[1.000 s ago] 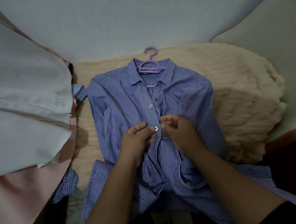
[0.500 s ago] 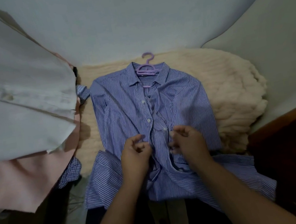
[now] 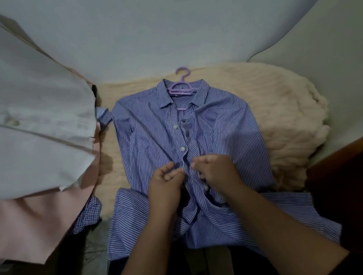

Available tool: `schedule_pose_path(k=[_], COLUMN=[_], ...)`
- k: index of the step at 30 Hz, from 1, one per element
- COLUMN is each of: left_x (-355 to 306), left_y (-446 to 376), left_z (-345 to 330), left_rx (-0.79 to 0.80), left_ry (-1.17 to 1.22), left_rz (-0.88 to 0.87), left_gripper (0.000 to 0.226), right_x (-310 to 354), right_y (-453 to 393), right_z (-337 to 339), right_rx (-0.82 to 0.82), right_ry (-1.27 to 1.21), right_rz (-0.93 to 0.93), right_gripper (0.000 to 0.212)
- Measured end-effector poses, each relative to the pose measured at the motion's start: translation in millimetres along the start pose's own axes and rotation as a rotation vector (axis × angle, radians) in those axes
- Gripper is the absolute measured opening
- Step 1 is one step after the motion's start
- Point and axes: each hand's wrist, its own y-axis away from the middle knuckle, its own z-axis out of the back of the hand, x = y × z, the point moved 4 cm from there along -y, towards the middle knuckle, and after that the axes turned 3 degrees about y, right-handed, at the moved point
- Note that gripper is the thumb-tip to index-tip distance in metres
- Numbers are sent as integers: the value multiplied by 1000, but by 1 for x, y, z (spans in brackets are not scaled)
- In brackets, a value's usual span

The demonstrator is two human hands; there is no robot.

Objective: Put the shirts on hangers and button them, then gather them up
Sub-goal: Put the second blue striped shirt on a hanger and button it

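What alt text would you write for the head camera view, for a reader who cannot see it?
Two hands, left hand and right hand, pinch the front of a blue striped shirt on a purple hanger, lying on a cream blanket. White and pink shirts hang at left.

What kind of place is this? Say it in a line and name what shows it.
Probably a bedroom at home: a striped shirt on a purple hanger lies on a fluffy cream blanket, with more shirts hanging beside it.

Striped shirt [image 3: 222, 131]: thin woven cloth, blue and white, matt, creased; buttons [image 3: 182, 148] pale, faintly glossy. Hanger [image 3: 181, 88]: smooth lilac plastic. Blanket [image 3: 285, 117]: cream, chunky knit, rough and fuzzy. White garment [image 3: 21, 128]: smooth matt cloth. Pink cloth [image 3: 23, 222]: soft, matt. Wooden edge [image 3: 351, 147]: dark, smooth.
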Motion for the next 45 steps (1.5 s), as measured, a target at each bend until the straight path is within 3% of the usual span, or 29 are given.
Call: schedule_pose_path(k=[10, 18, 30, 36, 45], left_x=[3, 4, 2, 2, -1], left_y=[0, 4, 11, 9, 13], left_z=[2, 1, 0, -1, -6], left_rx=[22, 12, 18, 46, 68], left_ry=[10, 6, -54, -58, -212], left_rz=[-6, -10, -84, -81, -198], left_gripper=[21, 22, 17, 28, 30], right_x=[-3, -10, -11, -11, -12], right_y=[0, 1, 5, 10, 9], right_z=[-1, -3, 1, 0, 0], right_rx=[107, 55, 1, 104, -12], right_ry=[0, -37, 19, -2, 2], right_rz=[20, -21, 82, 85, 83], right_gripper=[7, 11, 16, 20, 25])
